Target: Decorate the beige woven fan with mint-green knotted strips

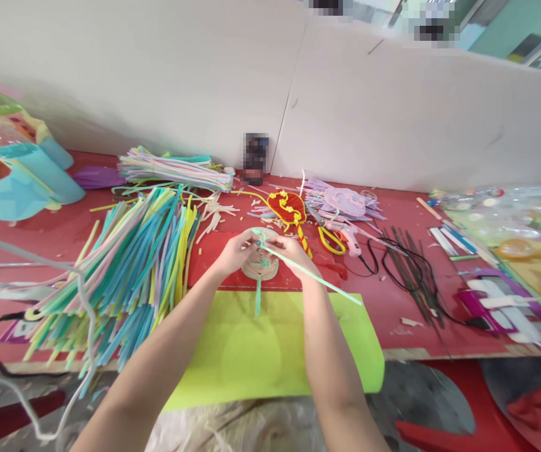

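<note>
Over the middle of the red table, both hands meet at a round fan-shaped craft (261, 270) in pinkish beige with green curls and a green stem. My left hand (236, 250) has its fingers pinched at the craft's upper edge. Pinched in my right hand (292, 248) is a pale green pipe cleaner (320, 278), its free end trailing down to the right. The exact spot where the fingertips meet is small and partly hidden. Just behind the hands lies a red and yellow fan-shaped craft (285, 206).
A large bundle of pipe cleaners (132, 245) spreads to the left. Yellow-handled scissors (331, 241) and a pink glue gun (351, 242) lie right of my hands. A yellow-green sheet (251, 358) hangs over the front edge. A purple power strip (506, 307) sits far right.
</note>
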